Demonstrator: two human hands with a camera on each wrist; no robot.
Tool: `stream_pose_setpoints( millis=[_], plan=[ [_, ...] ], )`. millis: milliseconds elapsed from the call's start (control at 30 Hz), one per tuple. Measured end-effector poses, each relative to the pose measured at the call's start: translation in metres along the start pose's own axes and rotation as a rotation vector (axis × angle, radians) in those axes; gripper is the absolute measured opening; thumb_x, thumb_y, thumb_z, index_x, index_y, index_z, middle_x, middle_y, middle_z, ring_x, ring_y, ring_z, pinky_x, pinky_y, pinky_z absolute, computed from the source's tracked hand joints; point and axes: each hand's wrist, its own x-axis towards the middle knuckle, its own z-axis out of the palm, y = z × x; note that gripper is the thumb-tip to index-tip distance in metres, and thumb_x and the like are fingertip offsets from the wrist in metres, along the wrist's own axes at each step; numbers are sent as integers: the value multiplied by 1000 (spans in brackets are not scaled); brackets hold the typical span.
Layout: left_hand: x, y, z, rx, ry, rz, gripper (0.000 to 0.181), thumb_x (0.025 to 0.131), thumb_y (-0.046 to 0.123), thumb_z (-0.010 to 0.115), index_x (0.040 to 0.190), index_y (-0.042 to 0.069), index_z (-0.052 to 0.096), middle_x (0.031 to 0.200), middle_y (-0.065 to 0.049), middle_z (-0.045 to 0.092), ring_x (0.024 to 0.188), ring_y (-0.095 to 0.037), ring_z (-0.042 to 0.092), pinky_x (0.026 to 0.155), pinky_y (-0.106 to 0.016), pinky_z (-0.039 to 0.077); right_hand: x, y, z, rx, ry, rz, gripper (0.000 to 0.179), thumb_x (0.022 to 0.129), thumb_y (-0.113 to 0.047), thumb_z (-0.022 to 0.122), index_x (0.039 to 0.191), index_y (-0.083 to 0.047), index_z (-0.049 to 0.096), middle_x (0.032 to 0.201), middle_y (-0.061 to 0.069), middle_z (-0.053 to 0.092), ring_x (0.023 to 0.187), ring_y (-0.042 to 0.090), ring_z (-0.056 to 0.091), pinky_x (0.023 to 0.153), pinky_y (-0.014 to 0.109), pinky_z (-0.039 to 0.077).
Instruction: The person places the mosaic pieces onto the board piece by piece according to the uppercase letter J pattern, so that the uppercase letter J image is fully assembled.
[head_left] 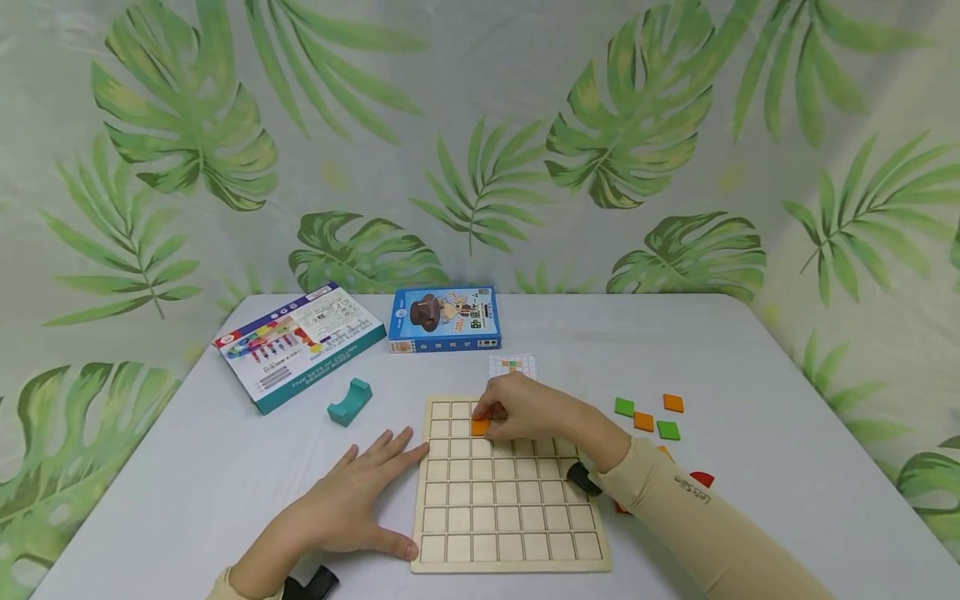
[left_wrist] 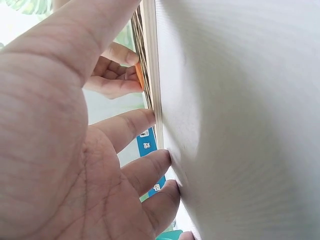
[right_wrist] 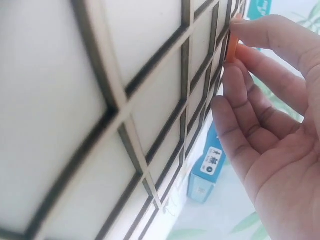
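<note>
A wooden grid board (head_left: 483, 518) lies flat on the table. Over its upper rows, my right hand (head_left: 528, 408) pinches an orange square tile (head_left: 479, 428) between thumb and fingers, at a cell in the second row. In the right wrist view the tile (right_wrist: 232, 44) touches the grid on edge or nearly so; its exact seating cannot be told. My left hand (head_left: 341, 500) is spread flat beside the board, thumb and index finger touching its left edge. The left wrist view shows those fingers (left_wrist: 135, 125) extended along the board's side.
A small grid card (head_left: 525, 363) with coloured squares lies behind the board, partly covered by the right hand. Green tiles (head_left: 624, 407), orange tiles (head_left: 673, 403) and a red piece (head_left: 702, 479) lie right. A teal holder (head_left: 351, 403), a white-teal box (head_left: 300, 343) and a blue box (head_left: 445, 319) stand behind left.
</note>
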Motion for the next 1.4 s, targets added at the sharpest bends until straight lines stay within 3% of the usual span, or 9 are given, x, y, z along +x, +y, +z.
stream_pose_setpoints(
  millis=[433,767,1200,1400],
  plan=[
    [0,0,1,9,-1,-5,118,68,66,94,167,27,42,180,-9,26,167,-45,17,126,-82,11,-2,-3,-2,-1,-19,24,25,94,-16,85,117,-8,83,106,1,73,86,10,58,75,20,51],
    [1,-1,3,12,-2,0,119,67,68,93,167,27,42,179,-9,27,167,-45,18,126,-81,11,-9,-3,-6,-44,15,-1,26,95,-15,83,119,-7,82,103,2,74,88,13,62,78,21,53],
    [1,0,1,20,4,-8,119,66,68,94,166,28,43,179,-8,27,167,-43,17,127,-80,10,-53,24,-32,-43,75,98,26,96,-16,81,120,-7,79,108,4,75,97,16,69,89,31,60],
    [3,-1,2,22,7,-16,119,66,69,94,166,30,43,179,-7,27,168,-42,17,128,-79,10,-77,43,-46,-36,122,179,26,96,-17,80,121,-10,79,113,3,76,102,17,69,96,48,59]
  ],
)
